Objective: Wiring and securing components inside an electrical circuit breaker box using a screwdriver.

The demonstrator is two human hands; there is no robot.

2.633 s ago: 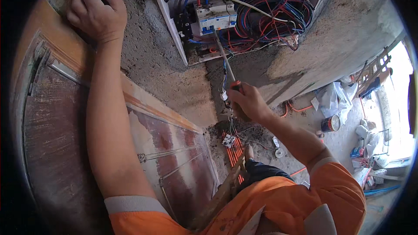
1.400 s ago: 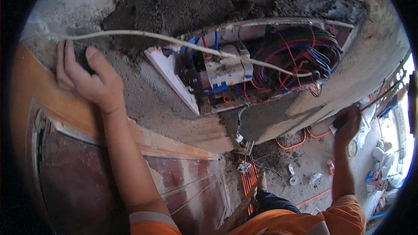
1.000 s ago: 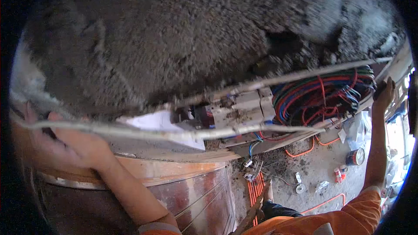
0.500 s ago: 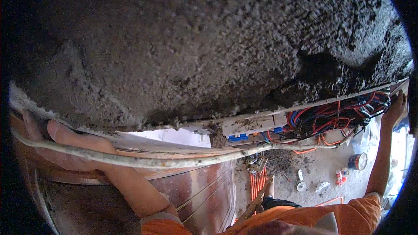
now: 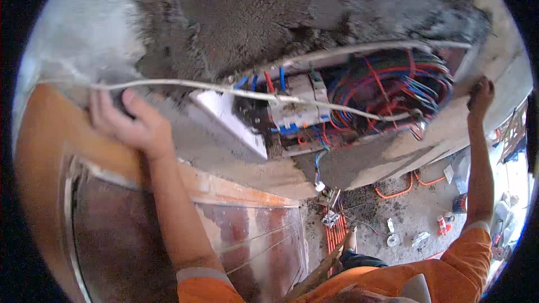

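Crossing the breakers [image 5: 296, 116]: white cable [image 5: 252, 94]

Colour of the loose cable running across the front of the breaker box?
Off-white; the cable shows best in the head view.

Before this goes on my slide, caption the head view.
Left hand by the wooden door frame, right hand near the wall, wiring box between them.

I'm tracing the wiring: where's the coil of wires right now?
In the head view, the coil of wires sits right of centre, inside the wall box, just right of the breakers.
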